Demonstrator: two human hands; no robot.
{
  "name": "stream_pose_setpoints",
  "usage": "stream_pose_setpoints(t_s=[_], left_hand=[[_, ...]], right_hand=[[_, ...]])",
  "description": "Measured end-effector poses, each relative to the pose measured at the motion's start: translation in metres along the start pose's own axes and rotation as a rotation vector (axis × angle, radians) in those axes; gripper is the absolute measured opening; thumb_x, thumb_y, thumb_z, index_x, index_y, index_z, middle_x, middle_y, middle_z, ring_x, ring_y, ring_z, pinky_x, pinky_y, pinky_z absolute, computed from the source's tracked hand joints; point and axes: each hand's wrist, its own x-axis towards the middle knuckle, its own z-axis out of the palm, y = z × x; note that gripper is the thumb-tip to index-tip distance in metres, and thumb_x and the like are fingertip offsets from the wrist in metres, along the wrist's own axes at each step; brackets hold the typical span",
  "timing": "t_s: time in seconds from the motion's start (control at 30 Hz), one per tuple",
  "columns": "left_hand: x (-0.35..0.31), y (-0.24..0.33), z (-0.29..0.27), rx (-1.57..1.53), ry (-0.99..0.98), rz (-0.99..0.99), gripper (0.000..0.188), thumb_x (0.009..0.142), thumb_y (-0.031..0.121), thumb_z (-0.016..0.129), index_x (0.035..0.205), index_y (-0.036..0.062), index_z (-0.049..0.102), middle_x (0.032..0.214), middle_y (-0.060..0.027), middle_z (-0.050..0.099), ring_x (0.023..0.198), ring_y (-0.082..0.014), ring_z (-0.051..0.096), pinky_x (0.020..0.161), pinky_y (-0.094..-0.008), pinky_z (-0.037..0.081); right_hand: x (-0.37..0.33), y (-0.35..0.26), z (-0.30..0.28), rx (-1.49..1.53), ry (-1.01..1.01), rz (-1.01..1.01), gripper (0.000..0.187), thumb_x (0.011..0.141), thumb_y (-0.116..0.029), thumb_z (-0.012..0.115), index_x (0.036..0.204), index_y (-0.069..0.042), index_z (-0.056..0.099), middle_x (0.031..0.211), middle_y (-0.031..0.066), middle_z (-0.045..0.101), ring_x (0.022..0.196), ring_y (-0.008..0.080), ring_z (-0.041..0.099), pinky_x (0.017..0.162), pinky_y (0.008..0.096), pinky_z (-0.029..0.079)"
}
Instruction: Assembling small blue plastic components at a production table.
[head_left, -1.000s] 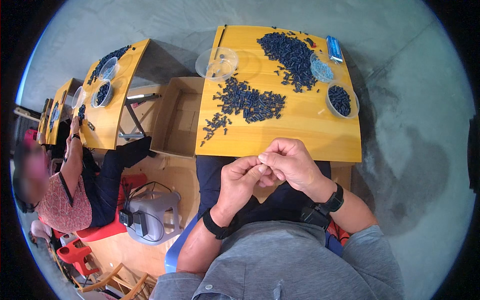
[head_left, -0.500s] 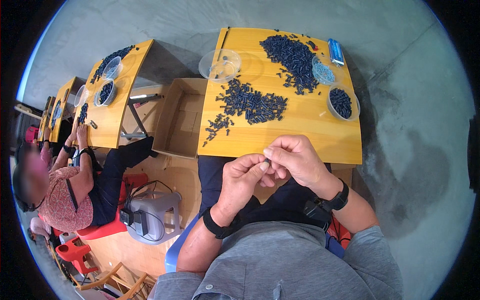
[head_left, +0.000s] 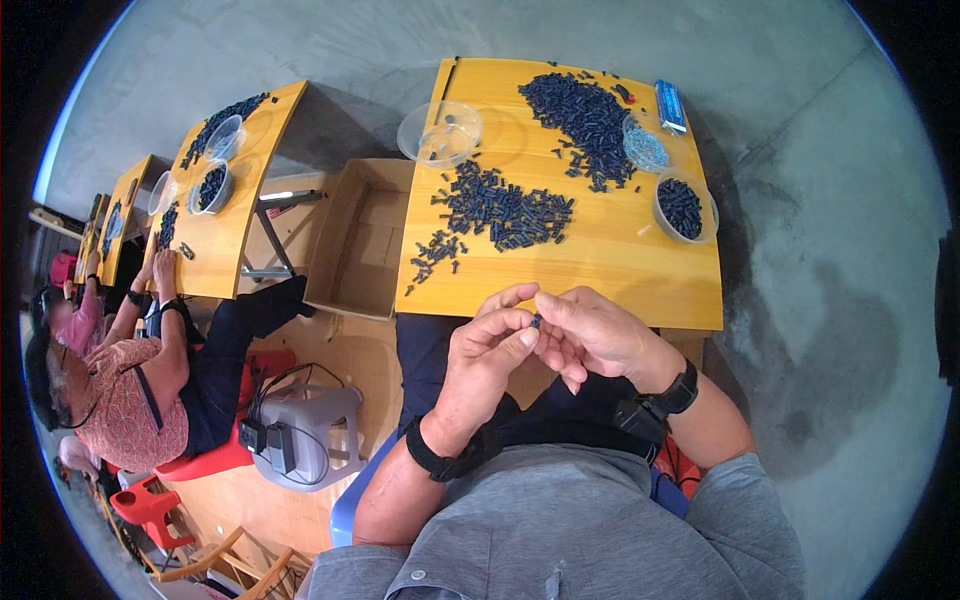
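Note:
In front of my chest, just off the near edge of the table, my two hands meet. My left hand pinches a small dark plastic part between thumb and forefinger. My right hand closes in from the other side, its thumb against the part and its other fingers curled beneath. Most of the part is hidden by the fingers. Beyond my hands, a loose pile of short dark parts lies on the yellow wooden table, with a larger pile of dark tubular pieces farther back.
A nearly bare clear bowl stands at the table's left. To the right are a bowl of pale blue bits, a bowl of dark parts and a blue box. An open cardboard box sits left; a co-worker works beyond.
My right hand has rolled: its forefinger has lifted from the pinch and its lower fingers have spread a little. My left hand has barely moved and keeps the part.

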Motion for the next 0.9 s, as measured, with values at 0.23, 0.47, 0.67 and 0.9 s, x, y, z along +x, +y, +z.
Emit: stream_pose_setpoints(t_s=[0.23, 0.47, 0.67, 0.9], left_hand=[[-0.001, 0.004, -0.001, 0.109, -0.109, 0.007, 0.010, 0.085, -0.003, 0.057, 0.086, -0.0002, 0.067, 0.123, -0.0146, 0.053, 0.124, -0.0216, 0.042, 0.100, -0.0335, 0.033], [-0.004, 0.003, -0.004, 0.128, -0.228, -0.023, 0.010, 0.084, -0.002, 0.058, 0.087, 0.0004, 0.067, 0.123, -0.0124, 0.055, 0.122, -0.0206, 0.045, 0.101, -0.0327, 0.033], [-0.003, 0.005, 0.000, 0.133, -0.219, -0.042, 0.008, 0.083, 0.004, 0.061, 0.082, 0.0010, 0.068, 0.122, -0.0155, 0.056, 0.122, -0.0241, 0.045, 0.104, -0.0385, 0.030], [-0.001, 0.007, -0.002, 0.105, -0.254, -0.078, 0.011, 0.084, 0.003, 0.059, 0.087, 0.0004, 0.069, 0.122, -0.0156, 0.057, 0.124, -0.0252, 0.045, 0.104, -0.0391, 0.030]], right_hand=[[0.000, 0.017, 0.000, 0.210, -0.224, 0.112, 0.053, 0.094, -0.052, 0.042, 0.071, -0.005, 0.050, 0.048, 0.0010, 0.046, 0.032, 0.0079, 0.043, 0.032, 0.0258, 0.045], [-0.002, 0.041, -0.007, 0.447, -0.375, 0.161, 0.061, 0.091, -0.061, 0.037, 0.071, -0.005, 0.052, 0.051, 0.0025, 0.047, 0.031, 0.0093, 0.042, 0.032, 0.0281, 0.045], [-0.005, 0.044, -0.007, 0.443, -0.443, 0.134, 0.061, 0.091, -0.061, 0.038, 0.071, -0.005, 0.053, 0.052, 0.0027, 0.048, 0.031, 0.0089, 0.042, 0.033, 0.0280, 0.046], [0.001, 0.053, -0.006, 0.487, -0.439, 0.080, 0.060, 0.090, -0.060, 0.042, 0.069, -0.005, 0.051, 0.048, 0.0000, 0.040, 0.031, 0.0090, 0.039, 0.038, 0.0311, 0.048]])
